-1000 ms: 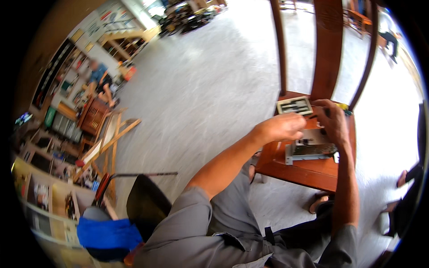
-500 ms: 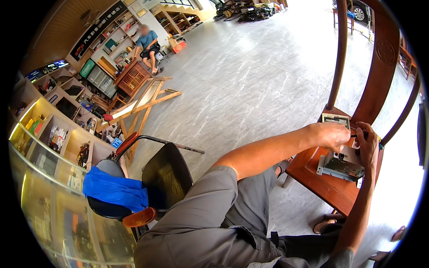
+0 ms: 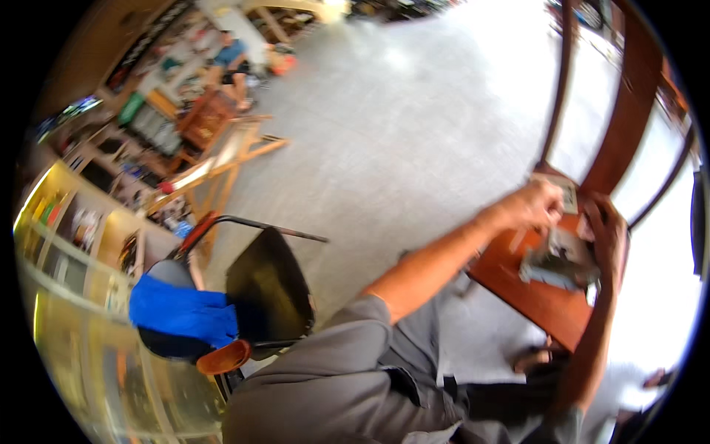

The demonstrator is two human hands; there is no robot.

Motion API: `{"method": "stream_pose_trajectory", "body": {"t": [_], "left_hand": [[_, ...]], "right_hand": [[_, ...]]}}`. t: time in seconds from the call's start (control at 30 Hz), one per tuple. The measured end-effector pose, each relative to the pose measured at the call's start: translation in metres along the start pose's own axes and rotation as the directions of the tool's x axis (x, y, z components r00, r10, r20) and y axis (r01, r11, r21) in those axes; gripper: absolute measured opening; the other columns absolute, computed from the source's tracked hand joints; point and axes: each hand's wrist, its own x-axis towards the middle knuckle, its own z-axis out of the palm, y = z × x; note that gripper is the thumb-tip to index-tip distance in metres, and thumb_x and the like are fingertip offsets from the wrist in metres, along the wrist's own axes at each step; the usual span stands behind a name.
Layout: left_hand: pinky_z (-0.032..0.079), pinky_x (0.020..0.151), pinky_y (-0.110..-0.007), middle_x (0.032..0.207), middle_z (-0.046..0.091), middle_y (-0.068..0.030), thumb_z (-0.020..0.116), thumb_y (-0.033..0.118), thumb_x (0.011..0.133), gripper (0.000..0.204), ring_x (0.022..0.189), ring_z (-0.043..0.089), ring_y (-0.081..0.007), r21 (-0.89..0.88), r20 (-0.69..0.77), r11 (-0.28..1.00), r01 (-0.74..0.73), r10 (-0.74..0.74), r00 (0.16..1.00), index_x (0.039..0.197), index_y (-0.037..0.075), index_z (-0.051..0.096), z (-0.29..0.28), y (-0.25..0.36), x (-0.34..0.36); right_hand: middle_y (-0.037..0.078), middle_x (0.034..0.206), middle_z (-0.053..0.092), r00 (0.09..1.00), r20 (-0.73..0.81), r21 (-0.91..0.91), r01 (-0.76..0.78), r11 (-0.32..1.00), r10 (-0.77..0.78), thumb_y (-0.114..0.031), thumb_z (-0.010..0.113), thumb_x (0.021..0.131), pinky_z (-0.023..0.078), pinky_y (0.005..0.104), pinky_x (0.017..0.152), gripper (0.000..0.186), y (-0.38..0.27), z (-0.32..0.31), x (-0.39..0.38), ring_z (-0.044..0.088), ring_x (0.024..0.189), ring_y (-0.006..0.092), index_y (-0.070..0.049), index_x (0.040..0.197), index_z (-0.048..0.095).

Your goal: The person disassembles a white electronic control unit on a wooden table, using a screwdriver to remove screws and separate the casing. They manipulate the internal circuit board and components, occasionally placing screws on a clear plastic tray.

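Note:
A metal electronic unit (image 3: 560, 257), box-shaped with a pale top, rests on the seat of a reddish-brown wooden chair (image 3: 510, 270). Over the seat, just beyond the unit's left side, my left hand (image 3: 542, 203) is closed with its fingers curled. What it grips, if anything, is too blurred to make out. My right hand (image 3: 606, 231) is bent around beside the unit's right edge, its fingers smeared by motion and partly hidden; whether it touches the unit is unclear. Partly behind my left hand, a small pale box (image 3: 568, 194) sits at the back of the seat.
The wooden chair's tall back (image 3: 629, 103) rises beyond my hands. At left stands a black chair (image 3: 270, 285) with a blue cloth (image 3: 181, 311) over it. A glass display case (image 3: 81, 325) lines the left side. Farther off are a folding wooden frame (image 3: 229, 163) and a seated person (image 3: 235, 66).
My left hand has drawn away from my right hand, leftward, and now appears clenched. My right hand has lowered slightly beside the unit. The whole view has shifted and blurred.

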Motion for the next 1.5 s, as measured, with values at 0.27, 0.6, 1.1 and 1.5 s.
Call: {"method": "stream_pose_trajectory", "body": {"t": [0.27,0.6,1.1,1.5], "left_hand": [[0.062,0.064,-0.028,0.083,0.072,-0.0097,0.068,0.005,0.097,0.008,0.07,0.073,-0.0148,-0.191,0.086,0.976,0.101,-0.086,0.993,0.097,-0.002,0.065,-0.007,-0.018,-0.005],[0.056,0.068,-0.026,0.085,0.072,-0.0058,0.068,0.013,0.099,0.014,0.073,0.069,-0.0119,0.151,-0.117,0.982,0.116,-0.099,0.988,0.105,0.0,0.069,-0.029,-0.04,-0.022],[0.048,0.098,-0.04,0.116,0.069,-0.023,0.054,0.048,0.106,0.058,0.11,0.063,-0.0295,-0.076,-0.436,0.922,0.379,-0.373,0.819,0.122,-0.008,0.06,0.037,-0.199,-0.064],[0.053,0.057,-0.036,0.082,0.071,-0.0119,0.088,0.041,0.084,0.049,0.07,0.065,-0.0167,-0.525,-0.358,0.696,0.491,-0.703,0.614,0.09,-0.004,0.069,0.027,-0.179,-0.055]], "right_hand": [[0.005,0.081,0.071,0.993,0.019,-0.22,-0.112,0.969,0.118,-0.028,0.063,0.102,0.054,0.0304,0.063,0.031,-0.013,0.0,0.0,0.063,0.067,0.0114,-0.005,0.119,0.074],[0.005,0.079,0.071,0.997,-0.003,-0.272,-0.073,0.959,0.075,-0.032,0.062,0.103,0.057,0.0305,0.067,0.031,0.001,0.002,-0.008,0.065,0.069,0.0104,-0.009,0.12,0.075],[0.006,0.085,0.075,0.998,0.029,-0.308,-0.04,0.951,0.051,-0.033,0.061,0.104,0.059,0.0295,0.068,0.032,0.01,0.005,0.0,0.068,0.069,0.0106,-0.009,0.12,0.075],[0.007,0.085,0.074,0.993,0.025,-0.233,-0.103,0.967,0.112,-0.03,0.061,0.104,0.057,0.029,0.068,0.032,0.004,-0.001,-0.001,0.066,0.07,0.011,-0.006,0.121,0.074]]}}
